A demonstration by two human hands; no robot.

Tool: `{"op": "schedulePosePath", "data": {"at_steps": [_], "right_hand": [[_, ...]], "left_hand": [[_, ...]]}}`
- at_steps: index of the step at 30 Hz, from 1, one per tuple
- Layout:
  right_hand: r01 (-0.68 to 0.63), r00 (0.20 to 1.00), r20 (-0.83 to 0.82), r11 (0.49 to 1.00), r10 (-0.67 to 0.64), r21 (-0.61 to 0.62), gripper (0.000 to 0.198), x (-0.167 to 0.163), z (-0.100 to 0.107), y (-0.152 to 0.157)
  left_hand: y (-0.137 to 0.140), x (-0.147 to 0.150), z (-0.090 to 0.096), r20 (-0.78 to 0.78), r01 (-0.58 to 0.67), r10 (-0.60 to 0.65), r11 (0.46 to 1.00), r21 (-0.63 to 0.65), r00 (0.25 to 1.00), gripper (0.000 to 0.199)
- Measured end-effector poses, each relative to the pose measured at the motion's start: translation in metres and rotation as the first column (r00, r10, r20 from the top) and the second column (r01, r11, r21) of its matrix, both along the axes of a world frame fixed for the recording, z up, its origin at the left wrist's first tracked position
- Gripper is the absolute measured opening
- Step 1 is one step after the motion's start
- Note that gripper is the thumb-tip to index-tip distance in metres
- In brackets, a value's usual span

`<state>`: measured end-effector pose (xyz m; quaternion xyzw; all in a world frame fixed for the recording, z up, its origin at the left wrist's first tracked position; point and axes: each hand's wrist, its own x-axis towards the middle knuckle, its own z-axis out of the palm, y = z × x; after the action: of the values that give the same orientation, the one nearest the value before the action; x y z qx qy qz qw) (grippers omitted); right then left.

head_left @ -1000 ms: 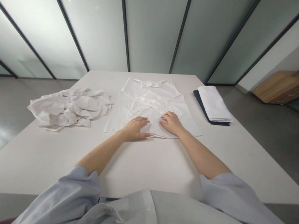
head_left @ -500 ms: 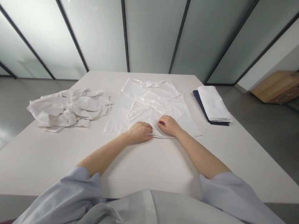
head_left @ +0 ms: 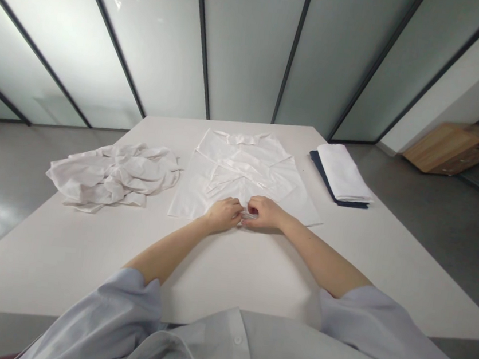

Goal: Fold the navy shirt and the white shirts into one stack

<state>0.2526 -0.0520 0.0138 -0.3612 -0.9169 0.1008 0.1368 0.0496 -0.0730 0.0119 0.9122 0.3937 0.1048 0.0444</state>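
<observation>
A white shirt (head_left: 258,170) lies spread on the table, its collar at the far end and its sleeves folded across the middle. At its near hem, my left hand (head_left: 224,213) is closed with the fingers on the cloth edge. Close beside it, my right hand (head_left: 265,212) pinches the same hem, thumb against curled fingers. The two hands nearly touch, and a small bunched bit of fabric shows between them. Part of the hem is hidden behind my fingers.
On the left of the white table (head_left: 246,272) lies a crumpled heap of white cloth (head_left: 114,174), hanging slightly over the edge. At the right, a folded white garment (head_left: 344,173) rests on a folded dark blue one (head_left: 326,178). A wooden cabinet (head_left: 454,149) stands beyond.
My right hand has come down to the hem and closed on it, beside my left. My left hand has barely moved. The view has tilted slightly.
</observation>
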Motion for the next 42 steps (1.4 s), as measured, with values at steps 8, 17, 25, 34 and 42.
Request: {"op": "schedulePosePath", "data": {"at_steps": [8,17,25,34,42], "right_hand": [[0.009,0.996,0.085,1.0,-0.009,-0.003,0.022,0.0,0.004,-0.003],[0.167,0.943,0.302,0.985,-0.143,-0.053,0.051,0.038,0.016,-0.007],[0.387,0.877,0.26,0.915,-0.404,0.117,0.053,0.109,-0.009,-0.023],[0.559,0.829,-0.021,0.829,-0.559,0.016,0.032,0.131,-0.002,-0.022],[0.586,0.728,-0.234,0.762,-0.644,-0.276,0.019,0.158,0.042,-0.033]], "left_hand": [[0.004,-0.006,-0.006,-0.041,-0.091,0.093,0.995,0.043,0.995,0.029],[0.013,-0.04,0.013,-0.172,-0.029,0.01,0.994,-0.108,0.985,0.037],[0.003,-0.119,0.007,-0.166,-0.216,0.208,0.976,-0.033,0.964,0.051],[0.003,-0.169,0.025,0.086,-0.382,0.399,0.91,-0.162,0.913,0.039],[-0.011,-0.182,0.087,0.332,-0.28,0.504,0.797,-0.535,0.797,0.03]]}}
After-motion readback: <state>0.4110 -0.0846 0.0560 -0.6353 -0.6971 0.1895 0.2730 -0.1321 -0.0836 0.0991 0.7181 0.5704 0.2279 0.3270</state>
